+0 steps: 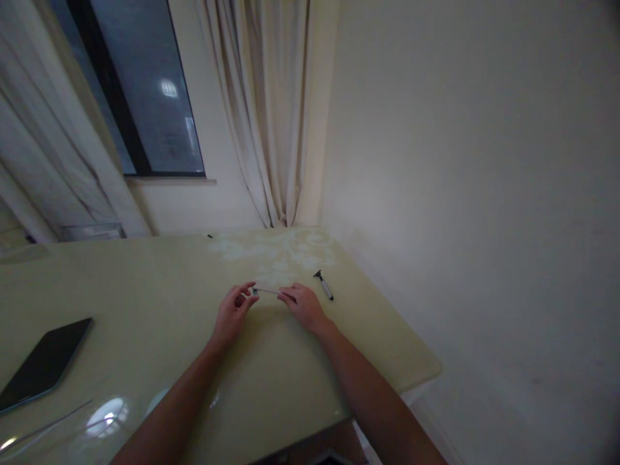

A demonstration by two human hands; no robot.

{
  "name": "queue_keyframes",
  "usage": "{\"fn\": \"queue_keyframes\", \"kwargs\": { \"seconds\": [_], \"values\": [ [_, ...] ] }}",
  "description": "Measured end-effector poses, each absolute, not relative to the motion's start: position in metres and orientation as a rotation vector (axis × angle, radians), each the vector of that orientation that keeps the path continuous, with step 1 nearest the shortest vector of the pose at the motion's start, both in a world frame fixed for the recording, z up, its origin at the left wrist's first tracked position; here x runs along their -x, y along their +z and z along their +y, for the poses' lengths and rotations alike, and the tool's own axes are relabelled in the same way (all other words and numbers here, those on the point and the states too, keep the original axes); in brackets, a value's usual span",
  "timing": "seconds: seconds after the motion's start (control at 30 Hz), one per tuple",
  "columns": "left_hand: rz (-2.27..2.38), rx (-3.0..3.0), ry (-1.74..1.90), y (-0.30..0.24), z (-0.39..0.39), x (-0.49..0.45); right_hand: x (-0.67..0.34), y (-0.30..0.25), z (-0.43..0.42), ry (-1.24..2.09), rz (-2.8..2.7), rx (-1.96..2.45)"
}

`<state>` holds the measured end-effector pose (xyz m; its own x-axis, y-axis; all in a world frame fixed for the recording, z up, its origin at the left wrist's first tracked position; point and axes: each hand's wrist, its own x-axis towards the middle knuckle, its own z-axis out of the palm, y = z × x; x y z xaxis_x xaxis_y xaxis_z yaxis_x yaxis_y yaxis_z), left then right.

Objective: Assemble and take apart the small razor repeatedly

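Note:
Above the table, my left hand pinches a small dark-and-light piece between thumb and forefinger; it is too small to name surely. My right hand is closed on a thin pale stick, whose far tip meets or nearly meets that small piece. Whether the two touch, I cannot tell. Just right of my right hand lies a razor with a black T-shaped head and a grey handle, flat on the tabletop.
The pale yellow-green table has a glossy cover and ends at a wall on the right. A dark tablet-like slab lies at the left. One tiny black object sits near the back edge, before curtains and a window.

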<state>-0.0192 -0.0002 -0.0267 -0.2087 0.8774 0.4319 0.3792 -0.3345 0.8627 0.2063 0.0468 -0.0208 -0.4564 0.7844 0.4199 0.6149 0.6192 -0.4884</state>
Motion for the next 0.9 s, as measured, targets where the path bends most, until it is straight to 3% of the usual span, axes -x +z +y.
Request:
{"fn": "queue_keyframes", "kwargs": {
  "seconds": [0.43, 0.57, 0.9],
  "values": [
    [1.434, -1.821, 1.219, -0.030, 0.016, 0.000, -0.283, -0.009, 0.089, 0.256, -1.622, 1.691],
    [1.452, -1.953, 1.011, -0.030, 0.045, -0.035, -0.288, -0.014, 0.091, 0.270, -1.550, 1.783],
    [1.682, -2.061, 0.924, -0.045, 0.088, -0.099, -0.304, -0.023, 0.094, 0.270, -1.508, 1.892]
  ]
}}
